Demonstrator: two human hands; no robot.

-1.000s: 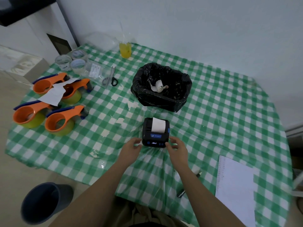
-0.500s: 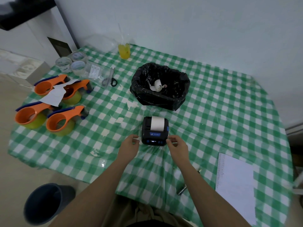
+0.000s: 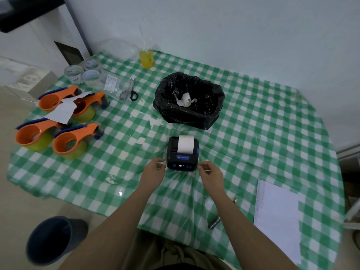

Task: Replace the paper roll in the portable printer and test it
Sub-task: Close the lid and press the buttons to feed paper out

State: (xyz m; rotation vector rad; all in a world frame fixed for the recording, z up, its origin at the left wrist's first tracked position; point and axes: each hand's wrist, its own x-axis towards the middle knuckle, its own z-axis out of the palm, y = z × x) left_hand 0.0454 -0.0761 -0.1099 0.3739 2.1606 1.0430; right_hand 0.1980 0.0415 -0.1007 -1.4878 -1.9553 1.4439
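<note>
Now | left hand [image 3: 153,171] loosely curled, empty | right hand [image 3: 211,172] same | flanking printer [image 3: 182,153]

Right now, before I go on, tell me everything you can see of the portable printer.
The portable printer is a small black box, plastic by its look, lying flat on the green checked tablecloth just in front of the black-lined bin. A white paper strip comes out of its slot. Its front panel has a blue label, a lit display and blue buttons. The left hand and right hand flank it; contact is unclear.
</note>
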